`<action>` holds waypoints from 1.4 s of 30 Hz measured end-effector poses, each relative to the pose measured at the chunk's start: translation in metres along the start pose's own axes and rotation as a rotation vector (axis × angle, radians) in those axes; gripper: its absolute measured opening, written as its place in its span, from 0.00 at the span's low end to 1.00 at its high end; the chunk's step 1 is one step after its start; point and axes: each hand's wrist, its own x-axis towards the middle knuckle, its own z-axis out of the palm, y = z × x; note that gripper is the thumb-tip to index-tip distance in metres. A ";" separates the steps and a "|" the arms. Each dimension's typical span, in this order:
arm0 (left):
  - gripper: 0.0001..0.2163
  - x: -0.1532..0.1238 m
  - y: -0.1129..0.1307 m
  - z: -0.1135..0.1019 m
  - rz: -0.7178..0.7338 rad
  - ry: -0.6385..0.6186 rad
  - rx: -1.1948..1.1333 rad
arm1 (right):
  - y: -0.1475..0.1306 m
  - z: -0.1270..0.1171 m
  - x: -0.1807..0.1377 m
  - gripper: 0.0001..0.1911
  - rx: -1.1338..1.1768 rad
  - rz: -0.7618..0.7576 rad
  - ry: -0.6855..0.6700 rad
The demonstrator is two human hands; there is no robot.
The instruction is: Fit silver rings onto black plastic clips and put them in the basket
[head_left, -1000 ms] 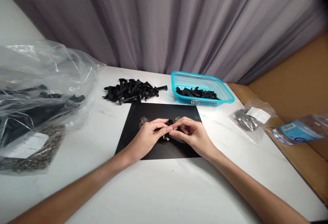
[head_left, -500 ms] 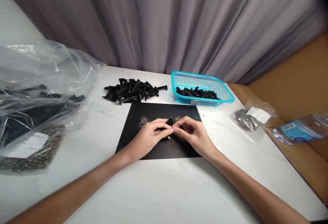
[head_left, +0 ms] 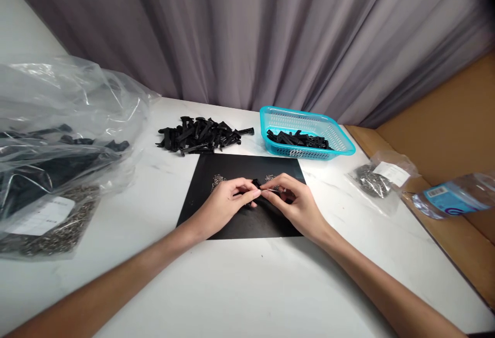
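Note:
My left hand is closed on a black plastic part, whose far end pokes up past the fingers. Thumb and fingertips of my right hand are pinched together against that part, and a thin shiny sliver shows at them; what exactly they hold is too small to name. Both hands meet over a black mat. One small heap of metal pieces lies beyond my left hand, while another metal heap is partly hidden behind my right fingers.
Behind the mat lies a pile of black plastic parts. A blue basket holds more of them. Clear bags with parts and metal pieces stand at left. Rightward are a small bag of metal pieces, a plastic bottle and cardboard.
The black part has tilted slightly between my hands, and my left fingers have shifted a little on it. My right hand keeps its pinch. The view has moved slightly.

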 end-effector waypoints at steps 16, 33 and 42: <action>0.13 -0.006 0.006 0.003 -0.044 -0.020 0.025 | -0.005 0.008 -0.003 0.05 -0.008 0.109 0.159; 0.28 -0.005 0.002 0.002 0.121 0.059 0.386 | 0.006 0.004 0.009 0.05 -0.348 -0.178 0.100; 0.28 -0.002 0.002 0.004 0.154 0.079 0.404 | 0.003 0.007 0.011 0.04 -0.313 -0.164 0.103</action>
